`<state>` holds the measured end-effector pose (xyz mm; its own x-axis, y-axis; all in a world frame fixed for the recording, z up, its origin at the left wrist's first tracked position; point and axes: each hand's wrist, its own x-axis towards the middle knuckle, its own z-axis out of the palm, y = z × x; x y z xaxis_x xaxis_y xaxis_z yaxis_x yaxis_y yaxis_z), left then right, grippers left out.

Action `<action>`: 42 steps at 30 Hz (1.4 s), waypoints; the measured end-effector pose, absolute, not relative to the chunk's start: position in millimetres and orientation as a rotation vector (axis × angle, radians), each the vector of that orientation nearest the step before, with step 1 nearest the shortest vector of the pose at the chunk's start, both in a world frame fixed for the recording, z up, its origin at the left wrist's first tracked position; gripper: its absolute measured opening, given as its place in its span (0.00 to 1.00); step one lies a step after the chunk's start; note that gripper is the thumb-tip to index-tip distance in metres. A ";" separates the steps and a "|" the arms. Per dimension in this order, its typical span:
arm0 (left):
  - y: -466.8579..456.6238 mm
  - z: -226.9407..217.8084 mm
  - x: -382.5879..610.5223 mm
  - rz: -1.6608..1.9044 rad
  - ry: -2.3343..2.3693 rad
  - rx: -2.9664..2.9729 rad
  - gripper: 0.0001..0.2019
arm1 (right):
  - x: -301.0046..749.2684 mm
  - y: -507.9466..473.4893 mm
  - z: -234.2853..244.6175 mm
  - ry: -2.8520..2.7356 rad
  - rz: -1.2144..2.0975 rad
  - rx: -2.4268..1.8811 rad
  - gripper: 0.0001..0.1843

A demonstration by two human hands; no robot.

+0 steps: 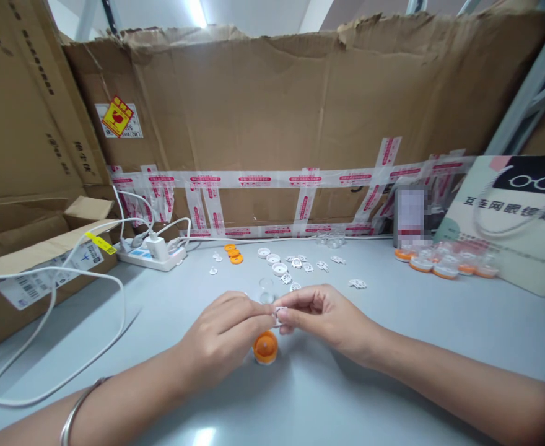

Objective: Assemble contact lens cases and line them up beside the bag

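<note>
Both hands meet above the middle of the table, fingertips closed on one small white plastic part (279, 314). My left hand (228, 325) pinches it from the left, and my right hand (323, 316) grips it between thumb and fingers from the right. Much of the part is covered by fingers, so its full shape is hidden. Just below them on the table stands a round orange cup-like piece (265, 347) with a whitish base. Behind the fingertips sits a clear round cover (266, 291). Farther back lie several small white cut-out parts (308, 267) and white rings (279, 269).
Orange rings (233, 254) lie at the back left. Several orange-and-white round pieces with clear tops (445, 267) are grouped at the right, beside a phone (410, 217) and a paper bag (514, 223). At left are a power strip (154, 255), a looping white cable (124, 303) and an open carton (44, 272).
</note>
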<state>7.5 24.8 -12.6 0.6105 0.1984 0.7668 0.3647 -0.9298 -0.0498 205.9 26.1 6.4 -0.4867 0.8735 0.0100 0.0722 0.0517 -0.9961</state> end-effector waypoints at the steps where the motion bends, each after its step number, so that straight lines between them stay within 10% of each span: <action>1: 25.0 -12.2 7.8 -1.210 -0.463 -2.635 0.09 | 205.6 25.8 6.6 -1.648 1.504 -0.970 0.15; 20: 30.3 -13.1 8.3 -1.317 -0.648 -2.678 0.08 | 208.7 32.8 6.8 -1.593 1.507 -0.896 0.15; 36: 28.5 -13.6 6.7 -1.361 -0.852 -2.719 0.10 | 281.5 120.7 -28.4 -2.218 0.052 -1.425 0.14; 42: 28.8 -13.2 6.7 -1.368 -0.870 -2.741 0.10 | 275.7 117.9 -31.0 -2.352 -0.037 -1.396 0.12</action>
<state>6.7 28.8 -13.2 0.4821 0.4886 0.7273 0.4515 -0.8499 0.2717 275.7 117.9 -31.0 -0.4189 0.8366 0.3529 0.8473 0.4999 -0.1793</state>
